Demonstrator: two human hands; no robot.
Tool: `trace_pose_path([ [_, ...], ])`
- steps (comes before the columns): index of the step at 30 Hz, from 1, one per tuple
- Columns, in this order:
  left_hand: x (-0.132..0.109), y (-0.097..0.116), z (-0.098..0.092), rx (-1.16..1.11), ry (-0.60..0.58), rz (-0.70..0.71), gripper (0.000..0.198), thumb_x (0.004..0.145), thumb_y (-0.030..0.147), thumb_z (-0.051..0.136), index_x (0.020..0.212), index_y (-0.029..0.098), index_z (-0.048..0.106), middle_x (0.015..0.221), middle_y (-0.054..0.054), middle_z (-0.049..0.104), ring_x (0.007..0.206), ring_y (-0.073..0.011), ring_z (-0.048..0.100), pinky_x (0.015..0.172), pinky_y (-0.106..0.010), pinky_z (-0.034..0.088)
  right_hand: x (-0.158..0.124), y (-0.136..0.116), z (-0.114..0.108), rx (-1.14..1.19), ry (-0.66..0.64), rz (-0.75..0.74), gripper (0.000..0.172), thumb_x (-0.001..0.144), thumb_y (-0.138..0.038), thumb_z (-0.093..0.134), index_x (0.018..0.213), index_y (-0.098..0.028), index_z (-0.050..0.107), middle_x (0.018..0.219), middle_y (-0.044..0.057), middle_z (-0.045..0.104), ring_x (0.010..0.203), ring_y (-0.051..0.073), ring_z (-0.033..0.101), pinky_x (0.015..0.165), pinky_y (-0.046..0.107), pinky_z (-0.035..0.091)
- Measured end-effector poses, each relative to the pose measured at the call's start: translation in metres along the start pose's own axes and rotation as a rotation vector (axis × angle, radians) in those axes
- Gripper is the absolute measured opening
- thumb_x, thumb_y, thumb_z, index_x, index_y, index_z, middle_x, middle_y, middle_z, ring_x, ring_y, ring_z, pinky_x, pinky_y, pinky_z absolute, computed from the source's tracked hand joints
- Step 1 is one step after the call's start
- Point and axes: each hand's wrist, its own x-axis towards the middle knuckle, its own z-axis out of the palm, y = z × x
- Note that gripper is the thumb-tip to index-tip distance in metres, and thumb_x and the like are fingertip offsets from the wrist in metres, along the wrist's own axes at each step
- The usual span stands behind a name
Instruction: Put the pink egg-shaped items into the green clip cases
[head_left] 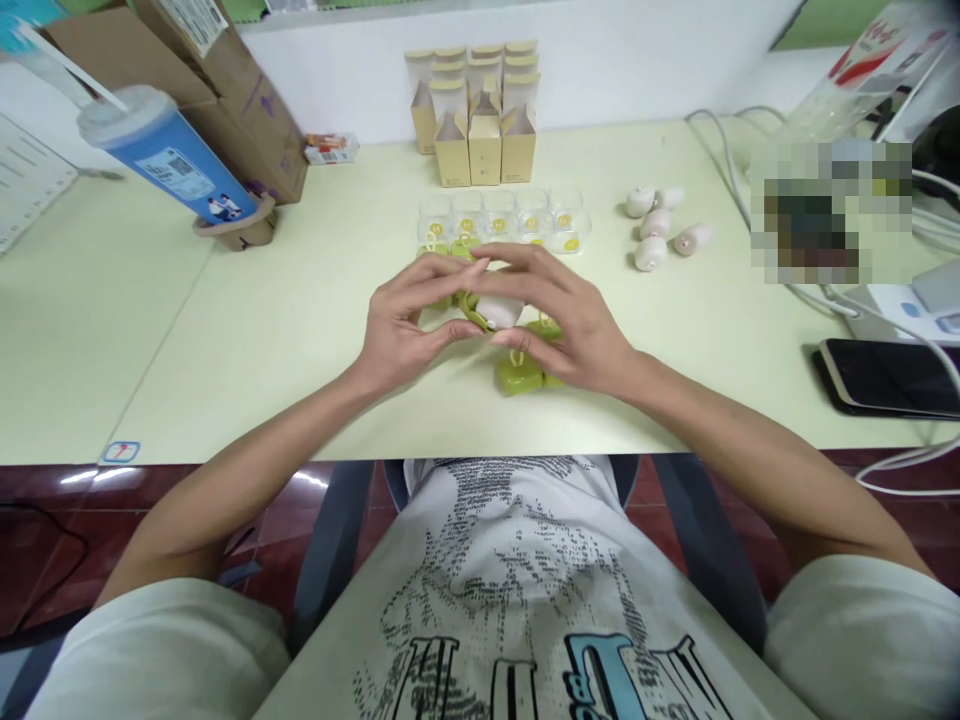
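Note:
Both hands meet over the table around one small rounded white case [501, 312] and a green cover [472, 311] at its left side. My left hand [412, 312] is closed, with fingers and thumb pinching the green cover. Curled over the white case, my right hand [574, 315] grips it between fingers and thumb. I cannot tell how far the case sits inside the cover. More green covers with small loops lie close by: one [519, 375] below my right hand, others [465, 247] partly hidden behind the fingers.
Transparent cups with yellow stickers [499, 215] stand in rows beyond my hands. Several white rounded pieces [651, 252] lie to the right. Open small boxes [485, 145] stand by the wall. At left are a blue cup [180, 165] and a cardboard box [259, 120]; at right, a phone [892, 378] and cables.

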Motion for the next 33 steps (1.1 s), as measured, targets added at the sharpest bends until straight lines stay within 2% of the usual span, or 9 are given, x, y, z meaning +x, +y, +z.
trace_pose_path([
  [2, 0.001, 0.003, 0.001, -0.069, -0.029, -0.031, 0.064, 0.106, 0.083, 0.078, 0.156, 0.042, 0.080, 0.144, -0.008, 0.087, 0.138, -0.0321, 0.086, 0.116, -0.059, 0.076, 0.000, 0.001, 0.000, -0.045, -0.004, -0.036, 0.044, 0.118, -0.069, 0.067, 0.149, -0.043, 0.083, 0.174, 0.006, 0.071, 0.159, 0.038, 0.069, 0.125, 0.068, 0.067],
  [6, 0.000, 0.008, 0.001, -0.163, -0.080, -0.086, 0.057, 0.115, 0.073, 0.073, 0.159, 0.037, 0.075, 0.155, -0.010, 0.085, 0.141, -0.0301, 0.087, 0.111, -0.050, 0.080, -0.001, 0.005, 0.004, -0.121, 0.041, -0.038, 0.035, 0.114, -0.063, 0.079, 0.143, -0.045, 0.087, 0.170, 0.006, 0.072, 0.154, 0.037, 0.070, 0.118, 0.062, 0.070],
  [11, -0.003, 0.008, 0.002, -0.162, -0.091, -0.128, 0.056, 0.114, 0.074, 0.074, 0.155, 0.037, 0.077, 0.152, -0.008, 0.086, 0.143, -0.0313, 0.086, 0.116, -0.055, 0.078, -0.003, 0.010, 0.010, -0.122, 0.069, -0.008, 0.035, 0.111, -0.062, 0.082, 0.144, -0.050, 0.085, 0.155, 0.007, 0.075, 0.146, 0.038, 0.071, 0.118, 0.066, 0.068],
  [15, -0.006, 0.004, 0.004, -0.170, -0.060, -0.146, 0.053, 0.115, 0.073, 0.073, 0.153, 0.037, 0.081, 0.154, -0.006, 0.087, 0.143, -0.0296, 0.086, 0.120, -0.054, 0.077, -0.003, 0.011, 0.014, -0.128, 0.107, -0.008, 0.033, 0.114, -0.061, 0.078, 0.142, -0.047, 0.086, 0.153, 0.008, 0.077, 0.144, 0.038, 0.072, 0.119, 0.069, 0.067],
  [19, -0.006, 0.000, 0.005, -0.165, -0.019, -0.121, 0.053, 0.113, 0.072, 0.077, 0.152, 0.037, 0.084, 0.153, -0.005, 0.088, 0.139, -0.0290, 0.087, 0.116, -0.052, 0.078, -0.003, 0.005, 0.017, -0.162, 0.140, -0.011, 0.032, 0.116, -0.059, 0.074, 0.143, -0.047, 0.086, 0.151, 0.008, 0.078, 0.144, 0.038, 0.073, 0.117, 0.072, 0.068],
  [24, -0.005, -0.003, 0.005, -0.131, -0.012, -0.100, 0.051, 0.113, 0.071, 0.077, 0.153, 0.041, 0.084, 0.148, -0.003, 0.090, 0.145, -0.0302, 0.085, 0.123, -0.057, 0.075, 0.000, 0.003, 0.015, -0.191, 0.145, -0.058, 0.028, 0.119, -0.053, 0.072, 0.141, -0.048, 0.087, 0.154, 0.007, 0.077, 0.142, 0.035, 0.073, 0.114, 0.064, 0.071],
  [26, -0.005, -0.004, 0.004, -0.146, -0.027, -0.100, 0.051, 0.115, 0.071, 0.074, 0.156, 0.041, 0.083, 0.148, -0.004, 0.089, 0.149, -0.0315, 0.083, 0.128, -0.060, 0.072, 0.000, 0.005, 0.012, -0.209, 0.143, -0.064, 0.034, 0.119, -0.056, 0.072, 0.149, -0.047, 0.084, 0.155, 0.008, 0.075, 0.144, 0.035, 0.071, 0.115, 0.062, 0.071],
  [29, -0.006, -0.005, 0.003, -0.175, -0.059, -0.099, 0.060, 0.119, 0.074, 0.064, 0.166, 0.039, 0.076, 0.158, -0.009, 0.084, 0.157, -0.0349, 0.078, 0.130, -0.064, 0.071, 0.000, 0.009, 0.008, -0.223, 0.105, -0.036, 0.053, 0.118, -0.064, 0.072, 0.167, -0.045, 0.074, 0.157, 0.010, 0.071, 0.146, 0.036, 0.069, 0.119, 0.062, 0.069],
  [33, -0.005, -0.005, 0.005, -0.114, -0.086, -0.038, 0.077, 0.112, 0.085, 0.067, 0.178, 0.046, 0.060, 0.162, -0.008, 0.079, 0.157, -0.0350, 0.076, 0.126, -0.058, 0.073, -0.002, 0.011, 0.008, -0.217, 0.074, 0.036, 0.057, 0.121, -0.049, 0.063, 0.177, -0.037, 0.062, 0.154, 0.012, 0.072, 0.142, 0.037, 0.072, 0.119, 0.064, 0.069],
])
